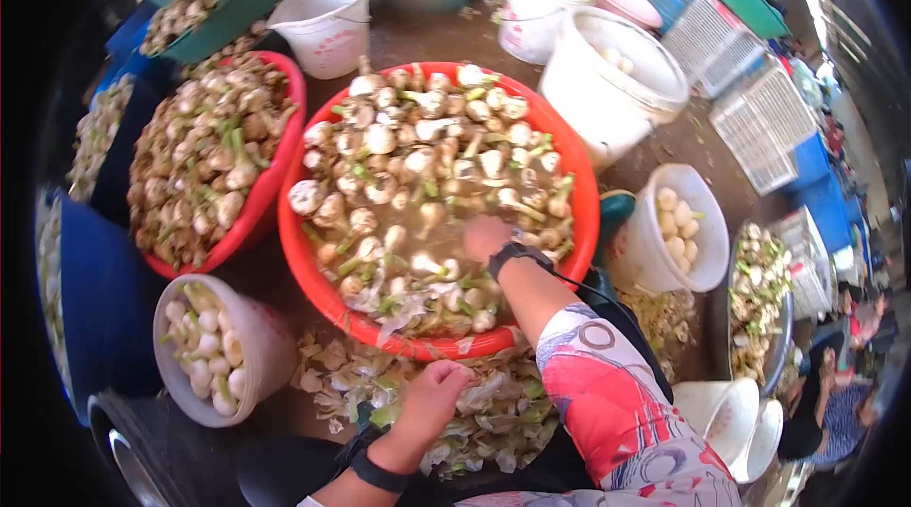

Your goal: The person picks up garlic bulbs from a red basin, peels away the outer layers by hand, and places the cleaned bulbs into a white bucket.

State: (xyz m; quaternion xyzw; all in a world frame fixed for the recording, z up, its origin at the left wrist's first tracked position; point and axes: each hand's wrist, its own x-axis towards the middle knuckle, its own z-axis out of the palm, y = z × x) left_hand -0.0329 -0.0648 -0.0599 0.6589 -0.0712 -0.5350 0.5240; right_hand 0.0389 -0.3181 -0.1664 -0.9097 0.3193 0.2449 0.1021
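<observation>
A wide red basin [438,348] holds murky water and many bulbs [380,139] with short green stems, some still dirty. My right hand [486,236] reaches into the basin's middle, its fingers hidden by the water and bulbs. Below the basin's front rim, my left hand [439,395] hovers over a heap of peeled skins [493,426], its fingers curled together; what they hold, if anything, is too small to tell. Loose pale skins [389,303] float near the basin's front edge.
A white bucket [270,355] of peeled bulbs stands at left, another [714,232] at right. A red tub [292,118] of unpeeled bulbs is at upper left. White buckets [588,109] and crates [759,128] stand behind to the right. People [845,403] sit at far right.
</observation>
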